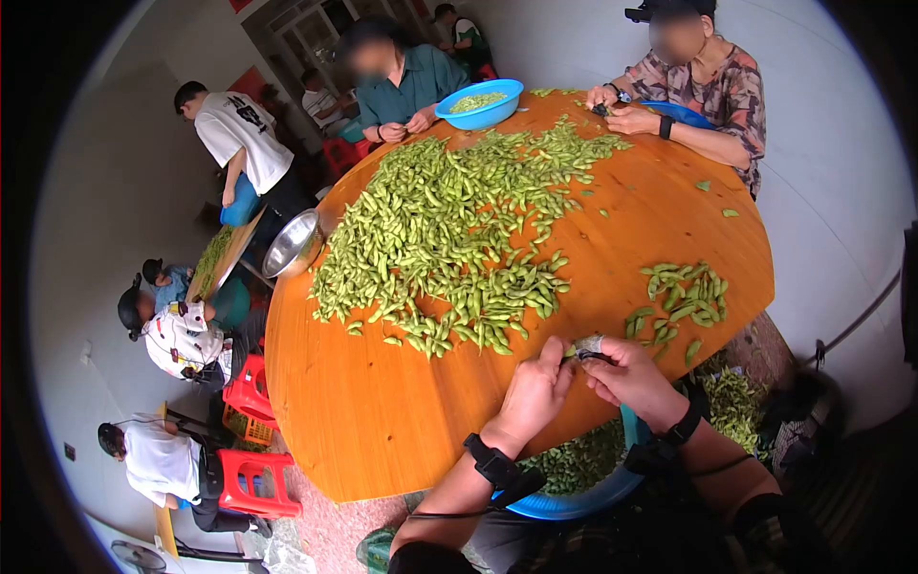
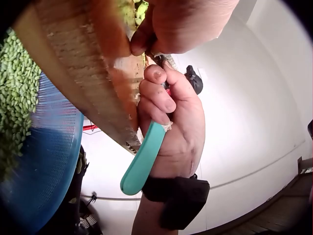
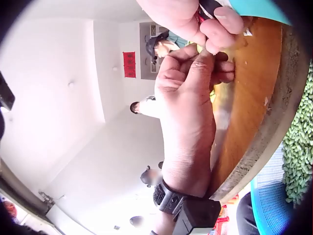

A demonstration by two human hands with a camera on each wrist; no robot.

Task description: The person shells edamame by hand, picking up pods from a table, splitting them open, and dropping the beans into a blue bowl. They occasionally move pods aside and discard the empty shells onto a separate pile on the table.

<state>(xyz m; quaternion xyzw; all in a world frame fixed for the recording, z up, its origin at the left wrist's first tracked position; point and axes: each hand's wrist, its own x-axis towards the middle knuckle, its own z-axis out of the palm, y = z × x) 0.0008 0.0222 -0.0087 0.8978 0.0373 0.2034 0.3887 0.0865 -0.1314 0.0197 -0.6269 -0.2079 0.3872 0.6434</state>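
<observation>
From where I stand, the bare left hand (image 1: 534,387), lower ctr. of the head view, pinches a small green pod (image 1: 571,352) btwn thumb & fingers, nr. the edge of the round orange-brown wooden table (image 1: 363,421). The bare right hand (image 1: 631,375), just right of it, has its fingers curled round a smooth teal handle (image 2: 144,159); the far end of that tool is hidden, so can't tell its shape. A dark grey bit (image 1: 590,344) shows by the R thumb, too small to make out.

Loose green pods: a big heap (image 1: 449,230), ctr. of the head view, & a small batch (image 1: 703,297) to the right, nr. the R hand. Below the table edge, lower ctr., sits a round blue plastic basin (image 1: 574,509) w/ pale green beans (image 2: 17,73) in it.

To do it well, I'd say: grip the pod firmly but lightly, so it can't twist & the inside isn't crushed. Keep L fingertips clear of the tool's hidden end, & move the R hand in short, controlled strokes, handle snug in the palm. Work close to the basin, too, so loose bits don't scatter.
</observation>
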